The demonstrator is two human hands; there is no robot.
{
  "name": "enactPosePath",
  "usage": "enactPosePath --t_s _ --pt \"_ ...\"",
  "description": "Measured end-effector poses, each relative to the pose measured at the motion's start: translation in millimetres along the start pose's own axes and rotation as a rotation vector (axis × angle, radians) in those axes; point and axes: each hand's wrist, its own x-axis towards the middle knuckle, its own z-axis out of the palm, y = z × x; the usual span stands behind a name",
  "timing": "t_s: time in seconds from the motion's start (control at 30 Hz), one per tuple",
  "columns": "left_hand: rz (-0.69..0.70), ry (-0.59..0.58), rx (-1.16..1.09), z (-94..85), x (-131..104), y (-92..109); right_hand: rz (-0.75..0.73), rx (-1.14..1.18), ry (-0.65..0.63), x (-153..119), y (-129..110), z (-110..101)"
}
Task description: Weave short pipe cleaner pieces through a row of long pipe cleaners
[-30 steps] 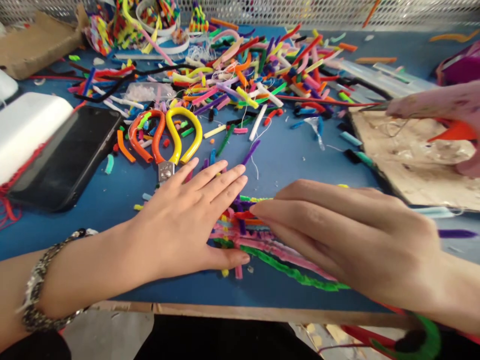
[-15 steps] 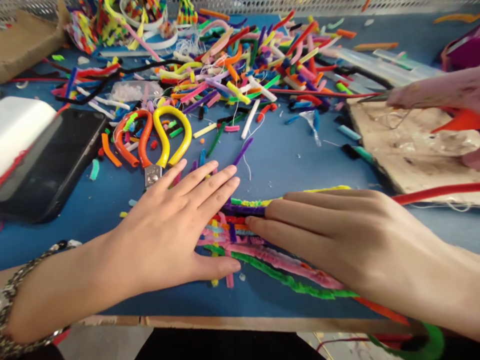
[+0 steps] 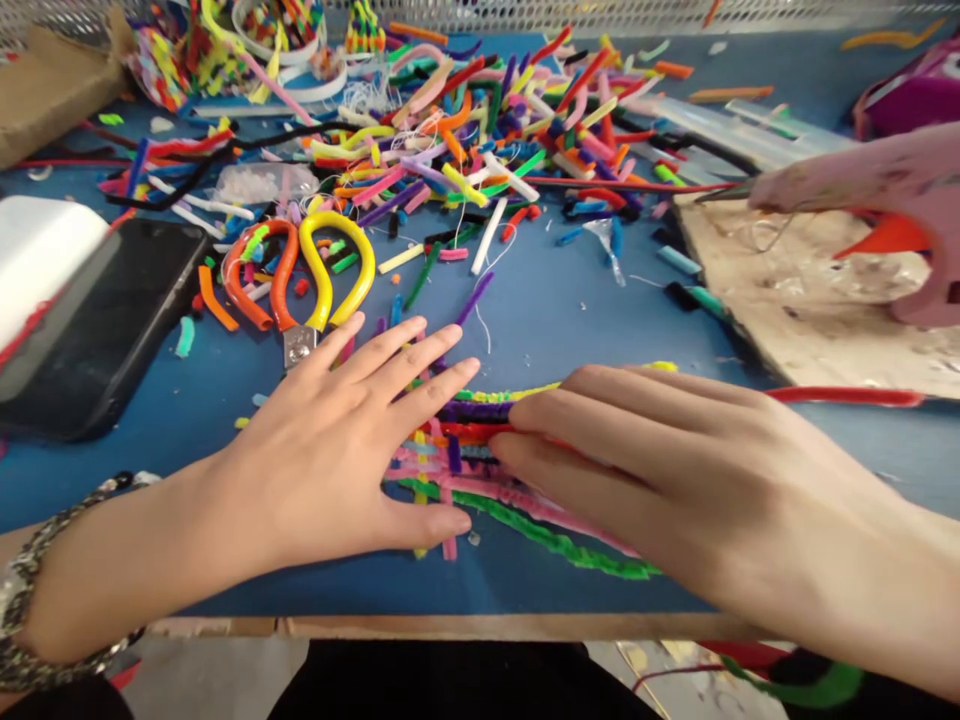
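Observation:
On the blue table, near its front edge, lies a woven patch of coloured pipe cleaners (image 3: 424, 465), with long strands running to the right. My left hand (image 3: 322, 440) rests flat over the left part of the weave, fingers spread. The fingers of my right hand (image 3: 637, 450) are closed together around a red pipe cleaner (image 3: 472, 432) among the strands; its tail sticks out beyond the knuckles. A green strand (image 3: 555, 540) and a pink strand bow out below the right fingers. Part of the weave is hidden under both hands.
Pliers (image 3: 301, 345) with orange and yellow handles lie beyond my left hand, beside a black phone (image 3: 105, 330) and a white box (image 3: 41, 260). A heap of cut pipe cleaner pieces (image 3: 457, 140) covers the back. A pink glue gun (image 3: 847, 180) sits over cardboard (image 3: 817, 340) at right.
My right fingers have bent and lifted slightly at the knuckles. The red tail has drawn leftward, and its end now shows. My left hand stays spread over the weave.

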Motion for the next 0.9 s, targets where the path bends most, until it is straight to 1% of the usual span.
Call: enactPosePath --t_s 0.23,0.43,0.57,0.73,0.9 --pt "-0.004 -0.005 -0.012 -1.0 0.8 0.5 -0.096 0.061 0.047 9.6 -3.4 10.9" --pt "-0.015 0.006 -0.018 1.8 2.3 1.3 -0.198 0.087 0.115 7.3 -7.6 13.8" --pt "-0.015 0.012 -0.007 3.2 1.3 1.0 -0.209 0.107 0.153 4.3 -9.4 12.6" --pt "-0.005 -0.002 0.001 3.1 1.5 0.6 -0.233 0.124 0.148 1.0 -10.7 10.4" --pt "-0.009 -0.004 -0.019 2.0 3.2 0.4 -0.195 0.177 0.144 -2.0 -17.4 8.6"
